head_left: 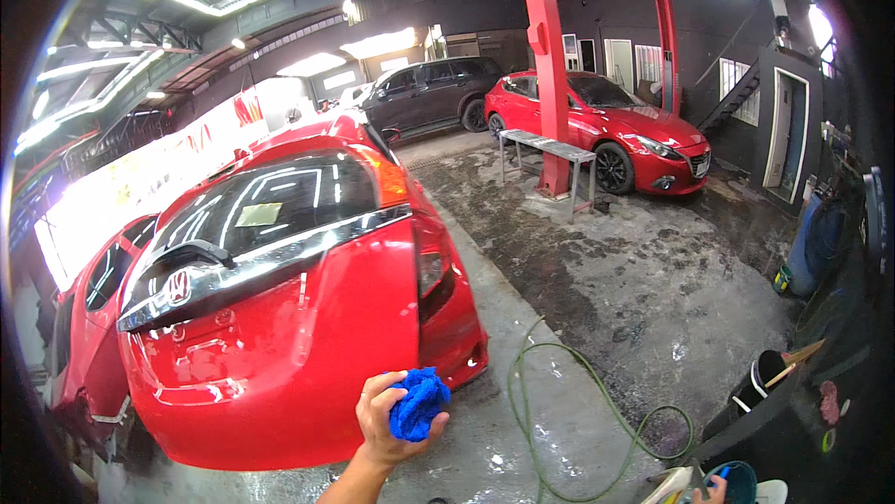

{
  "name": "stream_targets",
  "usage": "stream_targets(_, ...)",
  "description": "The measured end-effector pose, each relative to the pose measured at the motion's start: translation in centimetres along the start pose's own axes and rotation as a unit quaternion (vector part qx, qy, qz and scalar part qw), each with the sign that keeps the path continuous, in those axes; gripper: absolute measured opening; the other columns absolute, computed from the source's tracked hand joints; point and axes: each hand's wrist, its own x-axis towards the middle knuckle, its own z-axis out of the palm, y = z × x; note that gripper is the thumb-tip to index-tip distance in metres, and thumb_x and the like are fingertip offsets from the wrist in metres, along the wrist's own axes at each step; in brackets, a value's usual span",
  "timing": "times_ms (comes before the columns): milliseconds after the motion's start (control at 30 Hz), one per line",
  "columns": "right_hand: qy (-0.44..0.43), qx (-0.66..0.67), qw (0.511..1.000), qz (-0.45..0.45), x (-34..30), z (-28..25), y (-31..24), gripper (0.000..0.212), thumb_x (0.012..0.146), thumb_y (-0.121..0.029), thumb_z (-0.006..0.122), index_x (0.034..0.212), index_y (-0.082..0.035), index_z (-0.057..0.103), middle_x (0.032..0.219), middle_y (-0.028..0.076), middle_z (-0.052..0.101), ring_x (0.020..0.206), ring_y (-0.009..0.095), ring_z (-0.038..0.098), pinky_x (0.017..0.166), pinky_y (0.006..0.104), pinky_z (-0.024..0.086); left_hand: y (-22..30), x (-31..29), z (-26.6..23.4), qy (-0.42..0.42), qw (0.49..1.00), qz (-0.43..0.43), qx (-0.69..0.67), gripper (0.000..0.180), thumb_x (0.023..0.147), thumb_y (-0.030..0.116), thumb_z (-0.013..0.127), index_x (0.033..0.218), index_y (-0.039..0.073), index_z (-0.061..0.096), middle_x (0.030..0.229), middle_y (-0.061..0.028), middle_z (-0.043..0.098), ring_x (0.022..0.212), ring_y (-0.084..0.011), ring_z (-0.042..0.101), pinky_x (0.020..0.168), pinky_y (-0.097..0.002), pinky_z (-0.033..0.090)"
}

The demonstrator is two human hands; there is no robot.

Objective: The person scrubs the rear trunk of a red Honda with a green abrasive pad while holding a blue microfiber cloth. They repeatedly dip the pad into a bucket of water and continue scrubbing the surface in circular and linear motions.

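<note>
My left hand (384,428) is closed round a crumpled blue cloth (419,404), held up in front of the red car's tailgate (280,355). The cloth looks apart from the paint, though the gap is hard to judge. At the lower right edge, only part of my right hand (714,493) shows, its fingers closed by a small blue piece (723,473). What it grips is mostly cut off by the frame. The tailgate has a dark rear window (308,189) with a pale square on it, a chrome strip and a wiper.
A green hose (611,387) loops over the wet concrete floor. Right of it stand a black bin (760,378) with sticks and a dark teal bucket (743,481). Beyond are a metal bench (550,143), a red lift post (552,66), another red car (643,145) and a dark SUV (424,98).
</note>
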Motion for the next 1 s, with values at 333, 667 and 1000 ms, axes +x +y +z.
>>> stream_targets(333, -0.148, -0.348, 0.925, -0.042, 6.6, -8.3, 14.7, 0.025, 0.101, -0.022, 0.067, 0.114, -0.012, 0.085, 0.11, 0.019, 0.081, 0.104, 0.042, 0.075, 0.094, 0.0529, 0.058, 9.6, -1.3, 1.9, -0.29, 0.916, -0.13, 0.244, 0.063, 0.068, 0.025, 0.099, 0.127, 0.019, 0.075, 0.126, -0.0088, 0.073, 0.109, -0.0386, 0.073, 0.087, -0.0522, 0.063)
stream_targets(667, -0.241, -0.2, 0.944, 0.101, 5.1, -0.5, 27.2, 0.026, 0.1, -0.029, 0.067, 0.109, -0.009, 0.082, 0.108, 0.018, 0.081, 0.101, 0.041, 0.075, 0.094, 0.0519, 0.058, 13.4, -6.5, 1.0, -0.363, 0.836, -0.253, 0.326, 0.061, 0.074, 0.041, 0.1, 0.123, 0.017, 0.073, 0.129, -0.0121, 0.068, 0.118, -0.04, 0.07, 0.095, -0.0538, 0.063)
stream_targets(1000, -0.238, -0.128, 0.956, 0.114, 5.6, -0.4, 28.8, 0.03, 0.1, -0.036, 0.072, 0.107, -0.008, 0.079, 0.105, 0.018, 0.082, 0.096, 0.038, 0.075, 0.091, 0.0517, 0.058, 18.9, -4.0, 2.0, -0.35, 0.827, -0.291, 0.329, 0.061, 0.077, 0.043, 0.098, 0.121, 0.012, 0.07, 0.128, -0.0153, 0.067, 0.12, -0.0423, 0.068, 0.097, -0.0555, 0.059)
